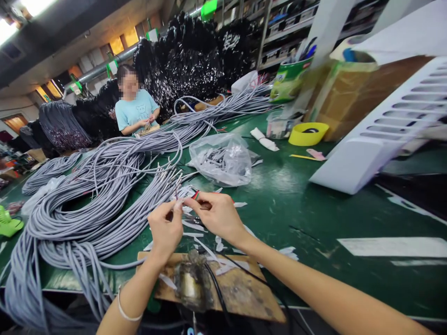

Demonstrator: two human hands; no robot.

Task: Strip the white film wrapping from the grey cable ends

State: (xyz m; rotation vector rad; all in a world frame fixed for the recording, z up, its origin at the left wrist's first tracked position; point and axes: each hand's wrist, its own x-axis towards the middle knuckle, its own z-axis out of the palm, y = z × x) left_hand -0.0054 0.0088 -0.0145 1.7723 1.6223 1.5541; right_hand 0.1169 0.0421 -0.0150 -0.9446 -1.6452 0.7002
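My left hand is closed in a pinch, with a thin wire end poking up at its fingertips. My right hand pinches close beside it, the fingertips of both nearly touching. Thin red and green wires show at the right hand's fingers; their far ends are hidden. Left of my hands lie bundled grey cables, their stripped pale ends just beyond the left hand. Below my wrists, a wooden board carries a stained metal device with a black cord.
A clear plastic bag of small parts sits beyond my hands. White paper scraps litter the green table. At right are a white slotted plastic piece, yellow tape roll and cardboard box. A co-worker sits across.
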